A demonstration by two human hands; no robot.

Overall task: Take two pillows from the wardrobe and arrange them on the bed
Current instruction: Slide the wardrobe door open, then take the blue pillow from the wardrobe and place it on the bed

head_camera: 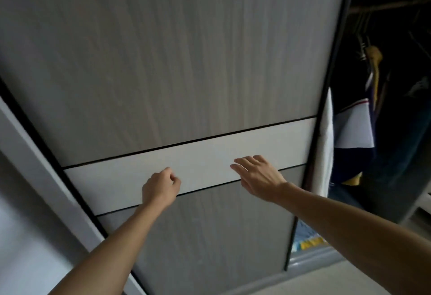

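Observation:
A wardrobe's sliding door (163,73) of grey wood grain fills the view, crossed by a pale horizontal band (198,161). My left hand (161,187) hovers in front of that band with its fingers curled into a loose fist, holding nothing. My right hand (258,178) reaches toward the band's right part with fingers spread and flat. At the right the wardrobe interior (384,84) stands open and dark. A white, soft edge (327,145) shows just past the door's frame; whether it is a pillow I cannot tell. No bed is in view.
Clothes hang on a rail inside the open section, among them a dark garment with white and yellow (356,126). Blue and yellow fabric (307,241) lies low inside. A pale wall or frame (28,154) borders the door on the left. Light floor (314,280) shows below.

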